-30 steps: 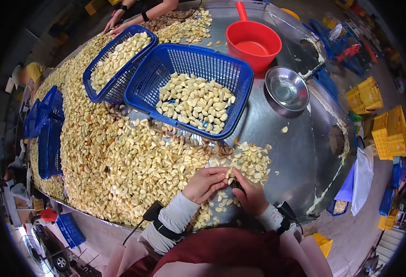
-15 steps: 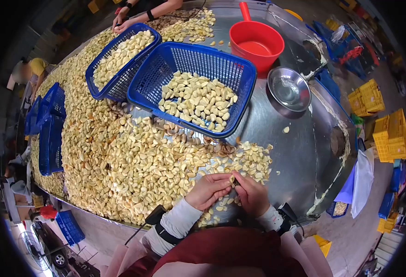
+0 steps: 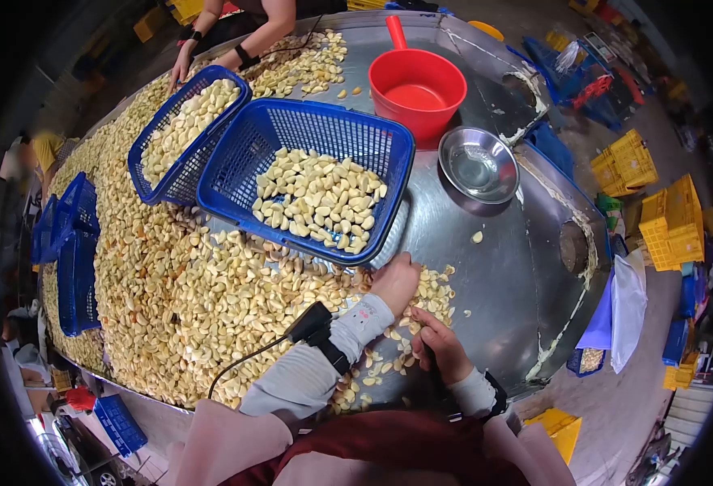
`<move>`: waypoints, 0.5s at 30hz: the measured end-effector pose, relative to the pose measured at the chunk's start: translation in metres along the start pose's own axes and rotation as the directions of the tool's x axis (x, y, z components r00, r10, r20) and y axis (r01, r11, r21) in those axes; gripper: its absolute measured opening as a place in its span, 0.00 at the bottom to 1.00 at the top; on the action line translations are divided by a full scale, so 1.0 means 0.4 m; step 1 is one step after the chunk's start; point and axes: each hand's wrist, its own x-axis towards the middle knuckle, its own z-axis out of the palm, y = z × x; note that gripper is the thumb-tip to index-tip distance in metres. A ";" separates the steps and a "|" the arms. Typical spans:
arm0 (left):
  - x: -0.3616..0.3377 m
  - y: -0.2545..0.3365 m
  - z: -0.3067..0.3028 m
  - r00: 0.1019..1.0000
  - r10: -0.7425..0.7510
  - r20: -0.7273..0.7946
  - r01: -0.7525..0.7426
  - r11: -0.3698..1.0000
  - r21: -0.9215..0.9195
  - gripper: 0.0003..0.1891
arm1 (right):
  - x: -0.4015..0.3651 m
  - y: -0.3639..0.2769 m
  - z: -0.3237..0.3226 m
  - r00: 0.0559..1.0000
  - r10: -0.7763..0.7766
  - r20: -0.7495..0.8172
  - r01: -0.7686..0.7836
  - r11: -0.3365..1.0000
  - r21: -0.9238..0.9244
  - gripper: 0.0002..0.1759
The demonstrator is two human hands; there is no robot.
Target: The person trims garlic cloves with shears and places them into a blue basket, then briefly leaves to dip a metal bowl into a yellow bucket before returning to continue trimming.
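My left hand [image 3: 397,283] reaches forward to the front right corner of a blue plastic basket [image 3: 304,235], back up. Its fingers are mostly hidden, so I cannot see whether anything is in them. Closer to my body, my right hand [image 3: 444,348] is closed around a dark slender tool [image 3: 432,358], whose kind I cannot make out. Pale kernels [image 3: 320,194], nut-like and peeled, lie in the basket. More loose kernels [image 3: 251,283] spread in a thick heap over the metal table, and thin pale pieces [image 3: 433,296] lie scattered around my hands.
A second blue basket [image 3: 147,185] of kernels stands to the left. Behind on the right are a red dipper [image 3: 417,85] and a metal bowl [image 3: 479,166]. Across the metal table [image 3: 486,267], another person's hands touch the heap. Further blue baskets [image 3: 77,279] stand far left.
My hands were together around a small piece; now they are apart. The left has moved forward toward the basket, the right stays near my body. The other person's hands have spread apart.
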 end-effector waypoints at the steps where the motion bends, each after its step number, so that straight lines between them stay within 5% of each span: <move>1: -0.008 -0.005 -0.003 1.000 0.001 -0.029 -0.003 0.997 -0.082 0.07 | -0.002 0.000 -0.007 0.999 -0.038 -0.025 0.038 0.999 0.002 0.29; 2: -0.017 -0.015 -0.020 0.999 0.039 -0.001 -0.038 0.961 -0.273 0.11 | -0.005 -0.002 -0.010 0.999 -0.040 -0.028 0.040 0.999 0.012 0.29; 3: -0.027 -0.017 -0.045 0.999 0.044 0.009 -0.040 0.963 -0.268 0.11 | -0.007 -0.006 -0.011 0.993 -0.102 -0.055 0.100 0.994 -0.051 0.29; 4: -0.043 -0.015 -0.070 0.966 -0.083 0.247 0.241 0.640 -0.730 0.12 | -0.007 -0.006 -0.011 0.983 -0.165 -0.083 0.156 0.981 -0.113 0.29; 5: -0.067 -0.007 -0.093 0.860 -0.058 0.506 0.510 0.076 -0.857 0.13 | -0.008 0.000 -0.010 0.983 -0.159 -0.092 0.150 0.984 -0.099 0.29; 6: -0.094 0.005 -0.115 0.825 -0.057 0.562 0.542 -0.198 -0.817 0.12 | -0.005 0.002 -0.008 0.955 -0.293 -0.055 0.260 0.909 -0.327 0.29; 8: -0.132 0.004 -0.121 0.817 -0.100 0.568 0.519 -0.301 -0.800 0.13 | 0.006 -0.023 0.017 0.804 -0.584 0.114 0.515 0.588 -0.624 0.30; 9: -0.151 0.001 -0.124 0.811 -0.143 0.568 0.477 -0.402 -0.782 0.13 | -0.001 -0.032 0.034 0.805 -0.582 0.117 0.516 0.588 -0.622 0.30; 15: -0.231 -0.026 -0.118 0.794 -0.139 0.591 0.460 -0.498 -0.735 0.09 | 0.000 -0.042 0.084 0.782 -0.584 0.215 0.434 0.265 -0.861 0.33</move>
